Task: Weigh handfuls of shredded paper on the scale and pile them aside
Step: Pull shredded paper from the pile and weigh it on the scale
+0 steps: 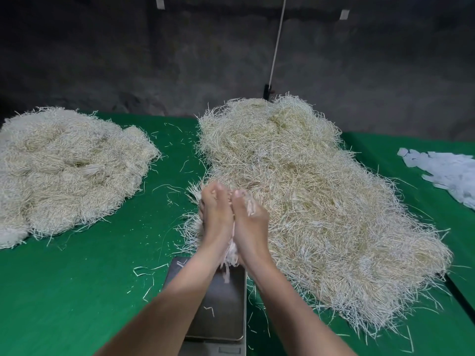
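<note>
My left hand (216,214) and my right hand (248,219) are pressed together, palm to palm, with a bundle of shredded paper (231,253) squeezed between them. Strands hang out below the wrists, above the far end of the scale (221,312). The scale's dark metal platform lies on the green table under my forearms and carries a few stray strands. A large heap of shredded paper (303,201) spreads to the right of my hands and behind them. A second pile of shredded paper (66,170) lies at the far left.
The green table (77,291) is strewn with loose strands around the scale. Small white paper slips (447,170) lie at the right edge. A white cord (277,44) runs up the dark wall behind the heap.
</note>
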